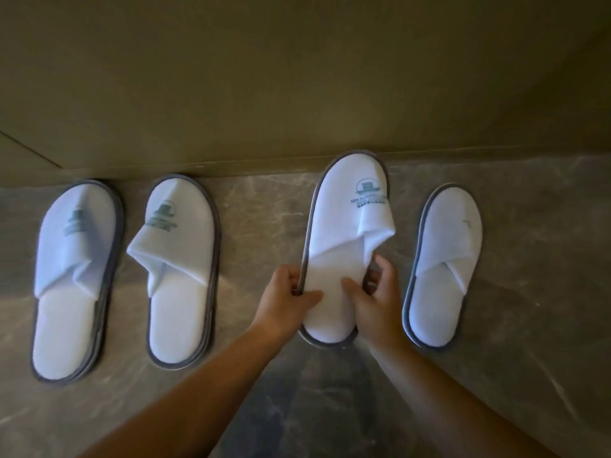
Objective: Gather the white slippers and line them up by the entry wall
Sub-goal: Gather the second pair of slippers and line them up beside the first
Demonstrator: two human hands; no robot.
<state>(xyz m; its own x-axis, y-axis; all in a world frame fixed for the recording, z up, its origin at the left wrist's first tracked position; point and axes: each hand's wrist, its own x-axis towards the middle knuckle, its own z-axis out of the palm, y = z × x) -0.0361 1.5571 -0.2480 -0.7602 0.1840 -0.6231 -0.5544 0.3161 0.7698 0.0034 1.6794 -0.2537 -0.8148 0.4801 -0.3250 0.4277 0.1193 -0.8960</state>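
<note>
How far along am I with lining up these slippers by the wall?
Nearly done. Two slippers on the left and the far-right slipper lie on the floor, toes toward the wall. The third slipper is in both hands' grip, left hand, right hand. Left: set it down level with the row.

white slippers: 4, at point(74, 279), point(180, 269), point(344, 246), point(443, 266) | with teal printed logo: 3 | plain-looking top: 1 | hands: 2, left hand point(287, 299), right hand point(377, 292) | bare forearms: 2
</note>
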